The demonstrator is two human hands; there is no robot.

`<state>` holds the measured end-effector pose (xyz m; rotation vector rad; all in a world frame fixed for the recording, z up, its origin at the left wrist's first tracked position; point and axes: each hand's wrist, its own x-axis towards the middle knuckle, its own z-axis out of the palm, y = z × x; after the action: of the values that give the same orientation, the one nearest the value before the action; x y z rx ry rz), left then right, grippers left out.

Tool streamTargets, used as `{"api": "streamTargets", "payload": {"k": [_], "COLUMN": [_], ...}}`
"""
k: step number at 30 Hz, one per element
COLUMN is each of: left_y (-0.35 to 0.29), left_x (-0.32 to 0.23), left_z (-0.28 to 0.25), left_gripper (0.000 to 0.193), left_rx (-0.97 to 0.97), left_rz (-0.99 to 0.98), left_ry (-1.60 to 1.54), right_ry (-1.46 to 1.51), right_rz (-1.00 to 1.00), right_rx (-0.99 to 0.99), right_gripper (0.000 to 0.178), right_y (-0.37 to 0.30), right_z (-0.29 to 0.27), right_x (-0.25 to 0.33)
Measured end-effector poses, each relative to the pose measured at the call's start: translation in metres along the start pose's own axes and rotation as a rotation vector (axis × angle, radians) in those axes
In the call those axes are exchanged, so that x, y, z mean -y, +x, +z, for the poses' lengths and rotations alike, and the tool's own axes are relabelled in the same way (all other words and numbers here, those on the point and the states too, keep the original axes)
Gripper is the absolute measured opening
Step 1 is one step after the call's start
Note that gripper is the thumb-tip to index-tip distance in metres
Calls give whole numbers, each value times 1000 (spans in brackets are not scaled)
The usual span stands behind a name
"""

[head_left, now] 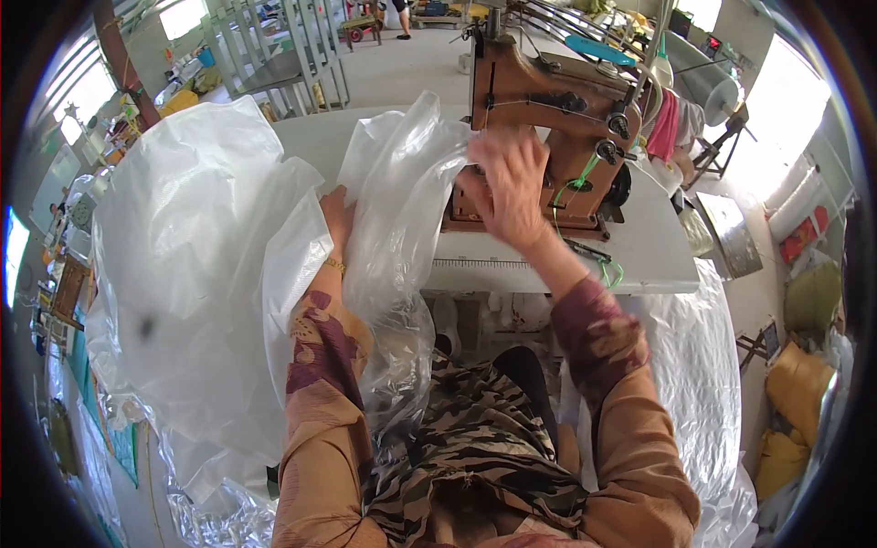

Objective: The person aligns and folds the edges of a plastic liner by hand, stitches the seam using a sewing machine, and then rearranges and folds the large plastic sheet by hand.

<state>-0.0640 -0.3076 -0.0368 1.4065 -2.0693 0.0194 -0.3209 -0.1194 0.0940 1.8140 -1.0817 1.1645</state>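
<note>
A large white woven plastic sack (183, 228) and a crumpled clear plastic film (393, 201) lie over the left part of the table. My left hand (338, 219) rests between them, its fingers stretched out and partly covered by their folds. My right hand (512, 187) is raised in front of the brown sewing machine (530, 87), near its needle end. Its fingers are smeared by motion, and the film's upper edge reaches them; whether they grip it I cannot tell. Green thread (577, 181) hangs from the machine's front.
The pale worktable (653, 247) has a ruler strip (484, 263) along its near edge. Dark snips (585, 249) lie beside the machine base. More silvery-white sheeting (694, 365) hangs at the right. A metal rack (274, 55) stands beyond the table, and yellow sacks (799, 393) lie far right.
</note>
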Motion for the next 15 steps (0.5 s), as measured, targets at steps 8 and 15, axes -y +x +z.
{"api": "streamTargets", "payload": {"k": [8, 15], "left_y": [-5, -6], "left_x": [-17, -14], "left_z": [-16, -17], "left_gripper": [24, 22], "left_rx": [56, 49], "left_rz": [-46, -21], "left_ry": [-50, 1], "right_ry": [-333, -420], "right_rz": [395, 601], "right_rx": [373, 988], "right_gripper": [31, 40], "right_y": [196, 236], "right_z": [15, 67], "right_x": [-81, -152]}}
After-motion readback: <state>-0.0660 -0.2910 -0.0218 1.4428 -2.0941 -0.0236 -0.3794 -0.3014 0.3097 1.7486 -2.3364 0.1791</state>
